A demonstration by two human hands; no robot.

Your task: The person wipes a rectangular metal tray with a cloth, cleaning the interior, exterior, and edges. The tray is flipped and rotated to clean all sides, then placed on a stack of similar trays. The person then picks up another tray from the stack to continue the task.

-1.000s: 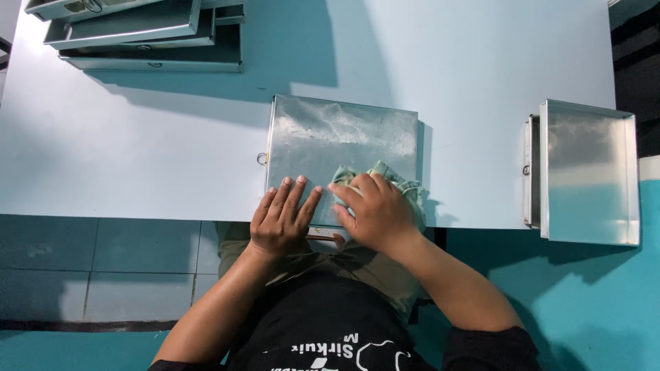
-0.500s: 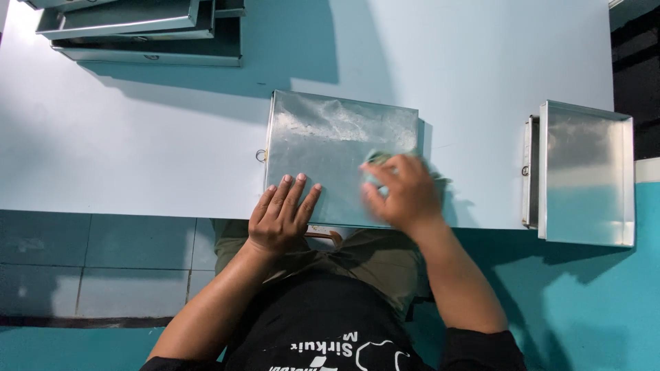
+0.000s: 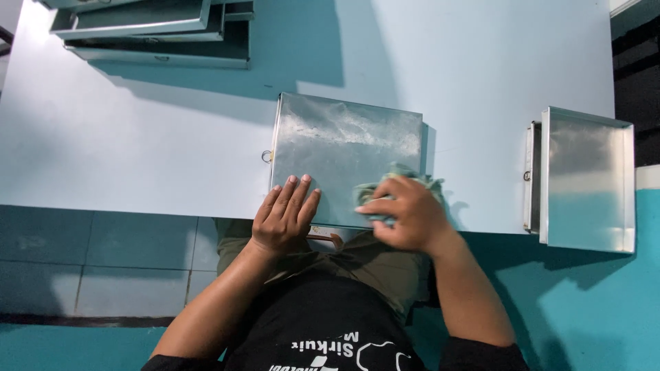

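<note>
Metal tray [image 3: 344, 148] lies upside down at centre of the pale surface [image 3: 137, 151]. Our right hand [image 3: 405, 213] is clenched around a green cloth [image 3: 405, 175] at the tray's 4 o'clock corner; left hand [image 3: 285, 213] presses flat, fingers spread, at 7 o'clock. Second tray [image 3: 584, 178] at 3 o'clock; stacked trays [image 3: 151, 27] at 11 o'clock.

Cloth [image 3: 402, 180] under right hand [image 3: 405, 216] on tray [image 3: 344, 148]

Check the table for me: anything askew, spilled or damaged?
The metal tray under the left hand shows whitish smears near its far edge. The right hand presses a green cloth on it. The tray at right overhangs the table edge.
</note>
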